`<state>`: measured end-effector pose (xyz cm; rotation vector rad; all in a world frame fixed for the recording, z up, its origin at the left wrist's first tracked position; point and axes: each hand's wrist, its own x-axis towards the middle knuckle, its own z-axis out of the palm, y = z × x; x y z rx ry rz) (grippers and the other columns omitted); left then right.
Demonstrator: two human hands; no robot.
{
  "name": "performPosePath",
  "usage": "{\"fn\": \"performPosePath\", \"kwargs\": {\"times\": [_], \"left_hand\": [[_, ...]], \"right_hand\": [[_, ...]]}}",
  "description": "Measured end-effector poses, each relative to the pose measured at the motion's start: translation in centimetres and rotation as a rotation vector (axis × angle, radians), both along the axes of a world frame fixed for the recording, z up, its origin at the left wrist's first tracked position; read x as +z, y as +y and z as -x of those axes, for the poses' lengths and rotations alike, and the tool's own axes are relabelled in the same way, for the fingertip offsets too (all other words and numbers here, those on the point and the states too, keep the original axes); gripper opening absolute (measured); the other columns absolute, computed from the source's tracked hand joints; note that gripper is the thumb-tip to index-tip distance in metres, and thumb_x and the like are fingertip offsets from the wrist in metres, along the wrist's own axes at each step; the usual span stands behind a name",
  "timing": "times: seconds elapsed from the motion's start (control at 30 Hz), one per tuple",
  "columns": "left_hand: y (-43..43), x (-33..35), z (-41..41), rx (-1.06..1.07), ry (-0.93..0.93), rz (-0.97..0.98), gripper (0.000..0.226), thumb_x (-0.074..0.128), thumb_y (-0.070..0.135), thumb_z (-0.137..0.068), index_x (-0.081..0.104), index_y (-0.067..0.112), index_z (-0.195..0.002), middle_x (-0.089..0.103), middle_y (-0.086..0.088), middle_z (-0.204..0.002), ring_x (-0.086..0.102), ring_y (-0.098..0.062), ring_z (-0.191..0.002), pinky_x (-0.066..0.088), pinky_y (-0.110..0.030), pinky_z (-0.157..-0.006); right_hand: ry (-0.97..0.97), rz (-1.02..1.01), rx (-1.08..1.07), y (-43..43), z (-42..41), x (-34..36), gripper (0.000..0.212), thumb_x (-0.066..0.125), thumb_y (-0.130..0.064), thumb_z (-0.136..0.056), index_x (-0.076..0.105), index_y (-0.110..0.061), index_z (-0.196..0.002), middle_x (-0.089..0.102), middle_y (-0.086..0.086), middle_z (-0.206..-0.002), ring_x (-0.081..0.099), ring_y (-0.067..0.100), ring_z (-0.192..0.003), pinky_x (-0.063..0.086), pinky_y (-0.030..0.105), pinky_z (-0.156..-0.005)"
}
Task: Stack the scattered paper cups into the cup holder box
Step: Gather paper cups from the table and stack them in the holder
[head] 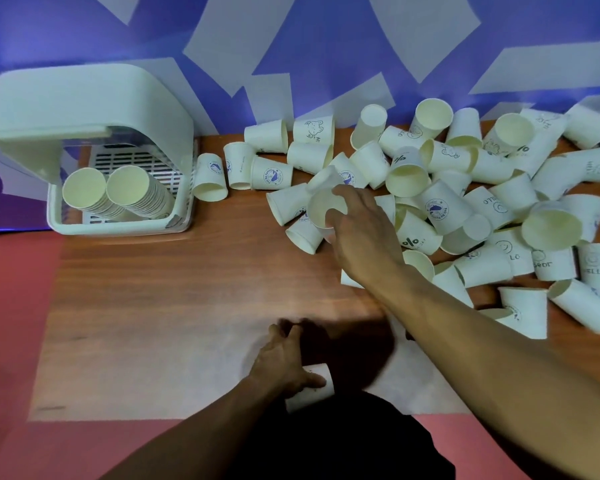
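The paper cup (323,207) between the fingers (352,199) of the right hand (361,237) is showing matt, cream-white paper, and so are the scattered cups (465,202) just beyond those fingers. Under them the table (187,271) is showing smooth wood grain and catching a soft sheen. Well left of the fingers, the cup holder box (84,98) is looking like smooth, faintly glossy white plastic.
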<state>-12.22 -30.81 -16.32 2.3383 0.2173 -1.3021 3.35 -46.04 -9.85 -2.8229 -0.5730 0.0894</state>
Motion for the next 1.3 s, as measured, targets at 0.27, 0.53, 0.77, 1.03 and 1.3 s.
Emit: {"fn": "performPosePath", "kwargs": {"times": [0.27,0.53,0.77,1.03,1.3], "left_hand": [[0.9,0.3,-1.6,0.185,-0.249,0.2,0.064,0.084,0.016,-0.071,0.052,0.03,-0.125,0.033,0.008,-0.125,0.054,-0.007,-0.099,0.04,-0.009,-0.082],[4.5,1.5,-3.4,0.397,-0.435,0.244,0.065,0.085,0.007,-0.067,0.057,0.032,-0.12,0.029,0.01,-0.122,0.051,-0.011,-0.11,0.041,-0.016,-0.095],[8.9,3.8,-4.1,0.454,-0.7,0.101,0.062,0.087,0.011,-0.067,0.052,0.021,-0.117,0.022,0.004,-0.114,0.038,-0.012,-0.095,0.031,-0.012,-0.082],[18.8,6.9,-4.8,0.566,-0.819,0.102,0.059,0.087,0.014,-0.067,0.058,0.019,-0.118,0.044,0.002,-0.124,0.056,-0.013,-0.096,0.044,-0.022,-0.081],[28.7,10.1,-6.5,0.645,-0.982,0.125,0.055,0.088,0.015,-0.066,0.06,0.024,-0.113,0.064,0.009,-0.097,0.063,-0.011,-0.08,0.053,-0.025,-0.075]], "right_hand": [[0.0,-0.016,0.017,0.5,0.5,0.4,0.019,0.073,-0.002,-0.067,0.068,-0.005,-0.085,0.052,0.017,-0.131,0.047,0.04,-0.117,0.05,0.039,-0.069],[-0.006,-0.04,0.063,4.3,1.6,1.3,0.018,0.069,-0.002,-0.072,0.069,-0.004,-0.089,0.052,0.017,-0.131,0.046,0.039,-0.12,0.049,0.04,-0.071],[-0.057,-0.051,0.113,9.4,2.6,2.9,0.017,0.077,-0.008,-0.068,0.07,-0.006,-0.084,0.059,0.017,-0.121,0.05,0.039,-0.117,0.05,0.044,-0.075],[-0.268,-0.12,0.123,19.5,3.1,4.6,0.01,0.073,-0.015,-0.077,0.071,-0.01,-0.086,0.06,0.01,-0.122,0.039,0.031,-0.129,0.026,0.04,-0.099],[-0.425,-0.114,0.106,28.8,1.1,6.3,0.015,0.056,-0.02,-0.09,0.065,-0.012,-0.099,0.061,0.003,-0.104,0.051,0.028,-0.107,0.025,0.043,-0.098]]}}
